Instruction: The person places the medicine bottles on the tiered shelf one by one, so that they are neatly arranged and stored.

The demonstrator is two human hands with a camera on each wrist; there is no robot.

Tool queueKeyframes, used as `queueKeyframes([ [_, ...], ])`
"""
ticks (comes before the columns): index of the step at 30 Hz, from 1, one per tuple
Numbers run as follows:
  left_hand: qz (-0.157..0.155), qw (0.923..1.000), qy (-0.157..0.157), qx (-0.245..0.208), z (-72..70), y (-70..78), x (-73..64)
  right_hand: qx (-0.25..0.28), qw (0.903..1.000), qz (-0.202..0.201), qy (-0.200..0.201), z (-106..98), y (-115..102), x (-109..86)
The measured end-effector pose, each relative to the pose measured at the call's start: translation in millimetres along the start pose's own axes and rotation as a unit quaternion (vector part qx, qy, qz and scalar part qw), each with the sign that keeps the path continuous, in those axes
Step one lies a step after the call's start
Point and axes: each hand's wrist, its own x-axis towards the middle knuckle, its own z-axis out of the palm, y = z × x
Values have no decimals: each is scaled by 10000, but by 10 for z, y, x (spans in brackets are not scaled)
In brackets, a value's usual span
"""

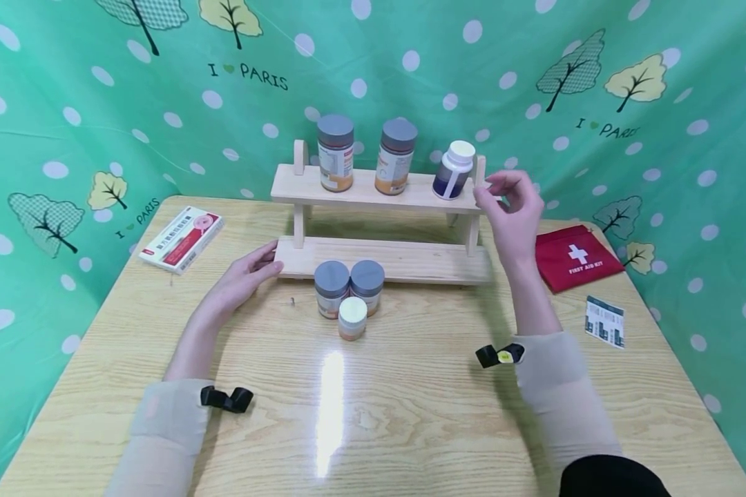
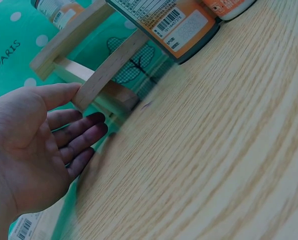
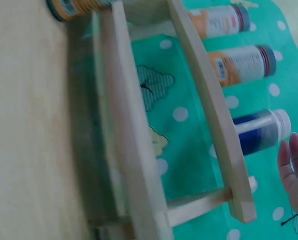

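Note:
A two-tier wooden shelf (image 1: 373,260) stands on the table. My left hand (image 1: 244,278) holds the left end of its lower board, thumb against the board end (image 2: 84,95) and fingers behind. By the upper board's right end, my right hand (image 1: 514,210) is raised with fingers loosely bent; in the right wrist view its fingers (image 3: 288,165) hold nothing, near a white-capped blue-and-white bottle (image 3: 261,132). That bottle shares the upper board with two grey-capped supplement bottles (image 1: 336,155) (image 1: 396,159). Two grey-capped bottles (image 1: 332,288) (image 1: 367,284) and a small white-capped bottle (image 1: 352,319) stand in front.
A white-and-red medicine box (image 1: 182,239) lies at the left. To the right are a red first aid pouch (image 1: 575,259) and a blue-and-white packet (image 1: 605,322). Behind the table (image 1: 410,407) hangs a green dotted cloth (image 1: 410,83).

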Motion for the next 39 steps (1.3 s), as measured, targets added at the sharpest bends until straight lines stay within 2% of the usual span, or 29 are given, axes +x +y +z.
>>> queueKeyframes([
  [6,-58,10000,4,30,0,4,12,138,9989,149,-413,107,26,-243],
  [12,-63,10000,6,46,-2,-2,23,-120,9959,256,-860,208,10,-468],
  [23,-112,9999,8,21,-6,-10,26,-261,9860,264,-1624,273,-86,-715],
  [32,-112,9999,22,35,-1,0,33,-332,9727,132,-2292,310,-121,-938],
  [39,-101,9999,30,71,0,7,22,-754,9547,4,-2878,433,-148,-1146],
])
